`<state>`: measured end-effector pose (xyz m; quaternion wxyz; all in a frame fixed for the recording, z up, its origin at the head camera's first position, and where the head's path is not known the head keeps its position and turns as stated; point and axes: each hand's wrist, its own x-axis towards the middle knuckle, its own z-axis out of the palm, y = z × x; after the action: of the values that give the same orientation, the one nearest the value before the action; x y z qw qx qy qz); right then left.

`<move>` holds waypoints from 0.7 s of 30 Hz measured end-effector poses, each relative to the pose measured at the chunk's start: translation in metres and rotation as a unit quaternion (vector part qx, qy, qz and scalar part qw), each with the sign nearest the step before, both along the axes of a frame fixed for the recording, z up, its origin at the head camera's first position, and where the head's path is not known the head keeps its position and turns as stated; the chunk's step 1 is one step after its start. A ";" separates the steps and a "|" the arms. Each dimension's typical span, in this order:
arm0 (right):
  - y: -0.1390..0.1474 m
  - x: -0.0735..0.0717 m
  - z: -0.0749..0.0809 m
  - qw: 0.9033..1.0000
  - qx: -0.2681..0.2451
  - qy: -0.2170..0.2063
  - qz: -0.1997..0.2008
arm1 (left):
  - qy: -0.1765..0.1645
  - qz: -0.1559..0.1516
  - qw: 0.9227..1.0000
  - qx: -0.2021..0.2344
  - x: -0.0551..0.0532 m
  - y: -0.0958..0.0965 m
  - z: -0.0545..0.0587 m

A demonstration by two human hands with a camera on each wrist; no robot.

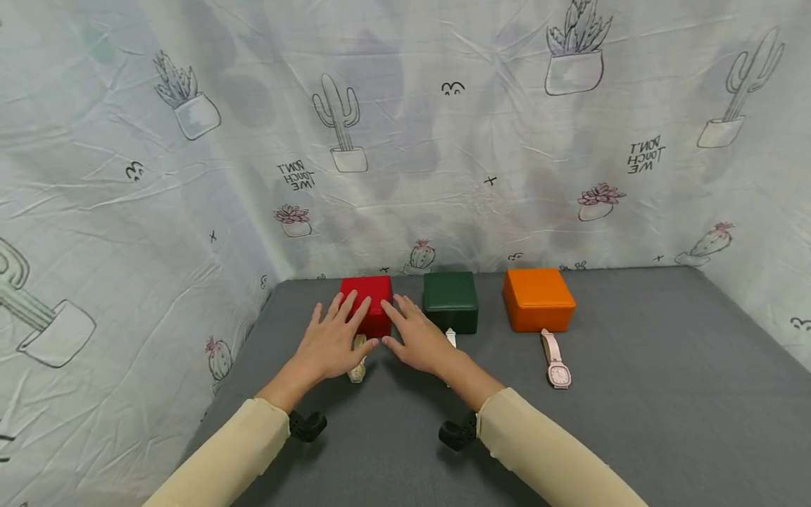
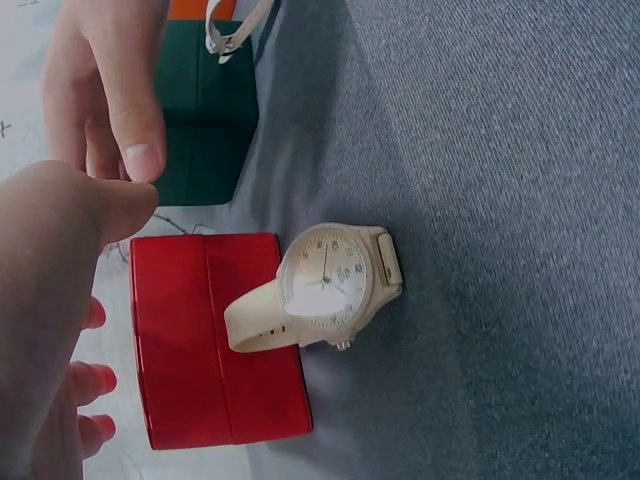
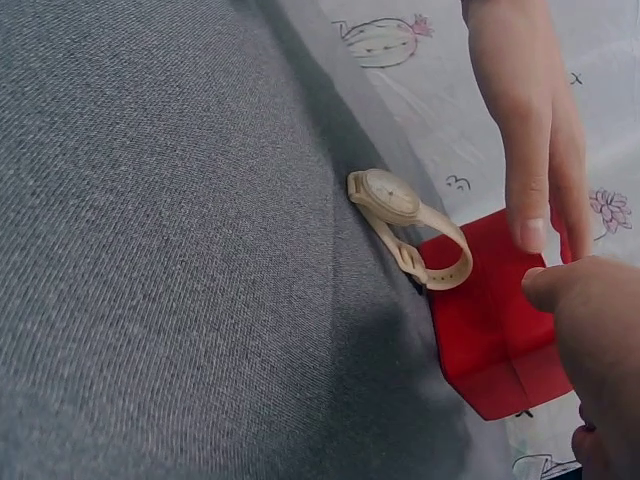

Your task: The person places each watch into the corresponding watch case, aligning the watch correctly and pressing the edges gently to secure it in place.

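Observation:
At the back left of the table sits a red box (image 1: 374, 287). My left hand (image 1: 328, 346), fingers spread, hovers over or touches its left side; contact cannot be told. Across from it, my right hand (image 1: 419, 339) reaches toward the box's right side, fingers extended. Neither hand holds anything. A cream wristwatch (image 2: 325, 280) with its strap buckled in a loop lies right in front of the red box, partly under my left thumb in the head view. In the right wrist view, the same watch (image 3: 392, 195) lies on its side against the box.
To the right stand a green box (image 1: 450, 292) and an orange box (image 1: 540, 299). A white watch (image 1: 450, 336), partly hidden by my right arm, lies before the green one. A pink watch (image 1: 558, 370) lies before the orange one. Behind hangs a cactus-print curtain (image 1: 405, 141).

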<state>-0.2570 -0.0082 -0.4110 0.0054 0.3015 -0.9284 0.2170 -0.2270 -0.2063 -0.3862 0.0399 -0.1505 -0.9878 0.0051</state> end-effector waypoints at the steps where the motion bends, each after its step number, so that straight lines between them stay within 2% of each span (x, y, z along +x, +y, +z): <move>1: -0.001 0.000 -0.001 1.000 -0.003 -0.005 0.000 | 0.000 0.001 1.000 -0.001 0.000 -0.001 0.000; 11: -0.009 -0.005 -0.007 0.997 -0.057 -0.048 -0.012 | 0.047 -0.026 0.999 0.005 -0.007 -0.011 -0.003; 21: -0.016 -0.010 -0.015 0.991 -0.117 -0.066 -0.027 | 0.034 -0.027 0.998 0.043 -0.017 -0.019 -0.007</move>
<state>-0.2670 -0.0240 -0.4264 -0.0148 0.2590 -0.9026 0.3436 -0.2436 -0.2251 -0.3935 0.0797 -0.1755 -0.9807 -0.0336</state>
